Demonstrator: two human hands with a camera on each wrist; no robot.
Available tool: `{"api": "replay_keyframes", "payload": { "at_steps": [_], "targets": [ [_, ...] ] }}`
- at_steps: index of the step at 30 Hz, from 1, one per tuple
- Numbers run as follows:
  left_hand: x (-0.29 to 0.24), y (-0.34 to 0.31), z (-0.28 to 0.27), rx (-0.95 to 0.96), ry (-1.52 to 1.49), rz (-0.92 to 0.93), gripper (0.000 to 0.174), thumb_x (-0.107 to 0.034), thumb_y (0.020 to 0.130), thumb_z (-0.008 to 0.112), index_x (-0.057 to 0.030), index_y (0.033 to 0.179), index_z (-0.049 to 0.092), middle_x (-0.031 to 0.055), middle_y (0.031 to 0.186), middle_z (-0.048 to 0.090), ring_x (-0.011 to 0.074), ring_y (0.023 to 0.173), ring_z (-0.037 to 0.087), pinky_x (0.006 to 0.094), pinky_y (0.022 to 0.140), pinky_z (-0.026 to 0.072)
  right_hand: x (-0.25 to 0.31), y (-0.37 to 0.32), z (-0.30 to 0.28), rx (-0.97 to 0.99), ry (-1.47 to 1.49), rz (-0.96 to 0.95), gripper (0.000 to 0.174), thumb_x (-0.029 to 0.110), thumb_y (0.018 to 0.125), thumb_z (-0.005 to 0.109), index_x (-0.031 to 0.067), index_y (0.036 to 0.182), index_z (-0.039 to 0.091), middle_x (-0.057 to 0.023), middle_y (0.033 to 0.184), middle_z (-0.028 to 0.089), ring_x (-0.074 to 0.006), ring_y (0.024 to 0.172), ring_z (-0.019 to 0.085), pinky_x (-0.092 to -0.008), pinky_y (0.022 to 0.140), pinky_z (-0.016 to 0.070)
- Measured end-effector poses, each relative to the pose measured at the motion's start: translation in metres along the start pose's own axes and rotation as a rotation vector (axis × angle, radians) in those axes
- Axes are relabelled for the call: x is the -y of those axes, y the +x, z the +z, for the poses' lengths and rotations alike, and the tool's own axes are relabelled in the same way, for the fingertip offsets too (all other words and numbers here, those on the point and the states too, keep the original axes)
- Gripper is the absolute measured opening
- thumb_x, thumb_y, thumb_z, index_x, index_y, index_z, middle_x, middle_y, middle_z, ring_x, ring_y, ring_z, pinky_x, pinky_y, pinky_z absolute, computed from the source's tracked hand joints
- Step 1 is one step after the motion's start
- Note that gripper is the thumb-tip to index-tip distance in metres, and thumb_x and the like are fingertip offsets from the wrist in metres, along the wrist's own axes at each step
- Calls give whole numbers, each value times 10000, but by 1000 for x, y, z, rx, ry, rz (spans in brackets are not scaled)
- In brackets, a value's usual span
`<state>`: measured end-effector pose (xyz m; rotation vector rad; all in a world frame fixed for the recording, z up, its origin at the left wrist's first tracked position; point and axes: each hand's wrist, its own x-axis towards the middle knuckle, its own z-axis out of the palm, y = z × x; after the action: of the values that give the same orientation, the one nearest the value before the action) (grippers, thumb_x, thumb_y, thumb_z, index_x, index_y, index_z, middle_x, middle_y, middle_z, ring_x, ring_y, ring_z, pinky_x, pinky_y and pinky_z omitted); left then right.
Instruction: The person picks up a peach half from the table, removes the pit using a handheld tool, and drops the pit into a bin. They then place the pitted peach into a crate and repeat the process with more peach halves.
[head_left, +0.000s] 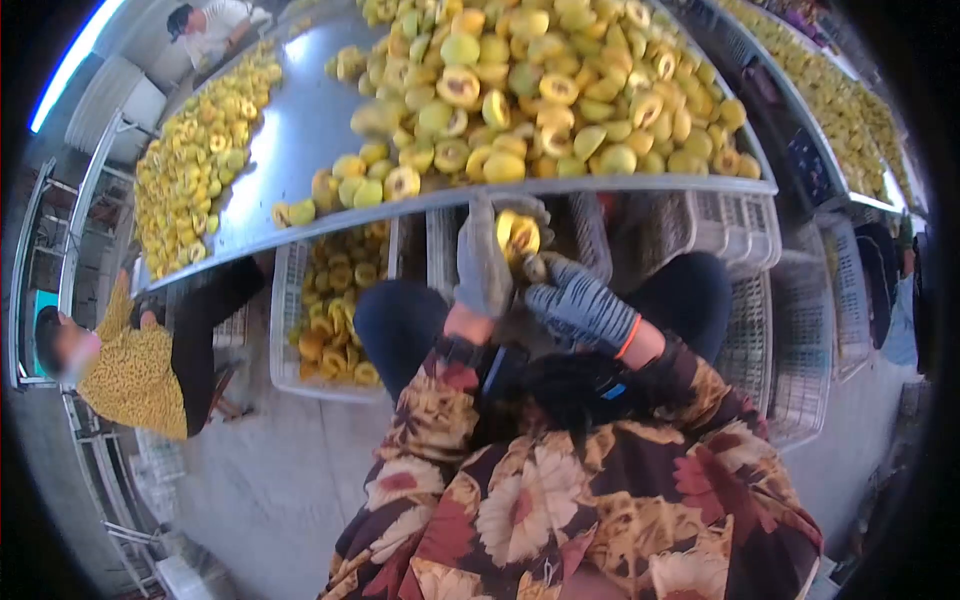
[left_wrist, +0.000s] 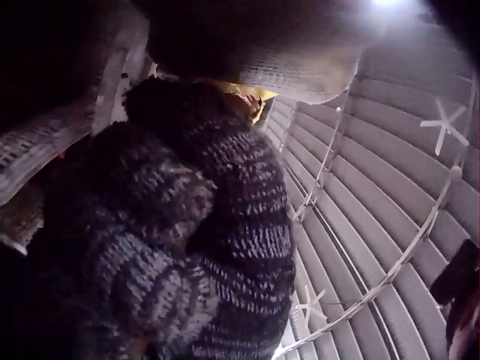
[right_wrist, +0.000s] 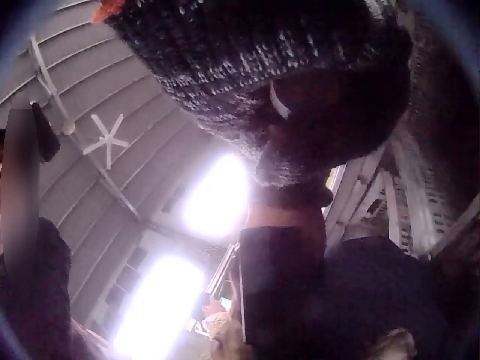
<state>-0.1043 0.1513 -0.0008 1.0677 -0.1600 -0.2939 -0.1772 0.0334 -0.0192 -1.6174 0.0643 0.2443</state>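
My left hand [head_left: 483, 262], in a grey work glove, holds a halved yellow fruit [head_left: 518, 235], peach-like with a brownish hollow, just below the front edge of the metal table. Close against it, my right hand [head_left: 578, 305] wears a striped knit glove with an orange cuff, its fingers curled and the tips at the fruit's lower edge. A small thing with a thin pale curved edge [right_wrist: 280, 101] shows inside the curled glove in the right wrist view; most of it is hidden. A sliver of the fruit [left_wrist: 247, 101] shows beyond striped knit fingers in the left wrist view.
Halved fruits [head_left: 540, 90] are heaped on the metal table [head_left: 310, 110] ahead. A crate [head_left: 283, 350] of fruit halves stands at lower left; other white crates [head_left: 725, 225] are at right. A person in a yellow patterned top [head_left: 140, 375] sits at left, another stands behind.
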Motion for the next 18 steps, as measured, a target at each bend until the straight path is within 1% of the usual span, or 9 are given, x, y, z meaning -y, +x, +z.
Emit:
{"api": "replay_keyframes", "payload": {
  "at_steps": [1, 2, 4, 5, 8, 11, 14, 16, 18],
  "targets": [
    [0, 1, 4, -64, -123, -36, 605, -528, 987, 291, -8, 887, 583, 105, 841, 626, 192, 757, 623, 311, 690, 542, 7, -3, 0, 11, -84, -7, 271, 131, 832, 604, -8, 1061, 563, -152, 898, 638, -313, 801, 621, -370, 712, 500],
    [0, 3, 1, -61, -116, -47, 600, -530, 986, 286, -14, 895, 580, 110, 855, 623, 205, 777, 624, 325, 702, 543, 15, -4, -2, 17, -176, -29, 275, 126, 829, 608, -10, 1063, 559, -149, 897, 639, -312, 790, 623, -371, 701, 501],
    [3, 4, -4, -51, -108, -64, 592, -534, 985, 276, -27, 913, 573, 120, 883, 618, 232, 817, 624, 354, 725, 545, 31, -7, -1, 57, 52, 148, 265, 134, 827, 609, -13, 1042, 559, -161, 889, 638, -321, 781, 624, -383, 697, 501],
    [4, 6, -5, -60, -111, -63, 594, -536, 984, 278, -25, 912, 571, 124, 882, 619, 233, 815, 624, 356, 724, 545, 34, -6, -1, 74, 162, 231, 261, 137, 826, 610, -14, 1031, 559, -168, 886, 638, -325, 776, 625, -389, 695, 500],
    [9, 9, -9, -83, -120, -59, 598, -542, 981, 285, -19, 908, 566, 135, 879, 619, 237, 808, 623, 360, 724, 546, 7, 6, 2, -102, -513, -191, 249, 155, 821, 617, -5, 1004, 563, -182, 858, 630, -343, 775, 623, -399, 688, 498],
    [8, 8, -8, -98, -55, -52, 610, -542, 982, 277, -13, 896, 567, 142, 844, 621, 244, 773, 626, 360, 718, 548, 0, 7, 4, -110, -431, -179, 250, 184, 813, 626, 3, 972, 563, -189, 831, 616, -378, 767, 604, -420, 693, 494],
    [12, 8, -7, -129, 16, 13, 622, -540, 985, 265, -7, 880, 568, 145, 814, 622, 253, 740, 627, 366, 699, 552, 6, 0, 5, -92, -335, -153, 194, 158, 827, 606, 12, 951, 571, -178, 810, 612, -393, 741, 591, -415, 681, 494],
    [13, 7, -6, -135, 8, 42, 630, -546, 982, 263, -6, 865, 564, 151, 811, 622, 261, 733, 626, 380, 686, 556, 4, 0, -2, 123, -260, -106, 152, 126, 839, 583, 18, 946, 581, -167, 804, 617, -370, 723, 595, -391, 654, 491],
    [17, 7, -7, -143, -28, 67, 636, -556, 977, 268, -4, 852, 559, 157, 810, 621, 268, 729, 626, 398, 675, 561, 11, -3, -6, 259, -54, 6, 129, 108, 853, 567, 24, 948, 592, -141, 790, 621, -324, 704, 599, -361, 624, 483]
  ]
}}
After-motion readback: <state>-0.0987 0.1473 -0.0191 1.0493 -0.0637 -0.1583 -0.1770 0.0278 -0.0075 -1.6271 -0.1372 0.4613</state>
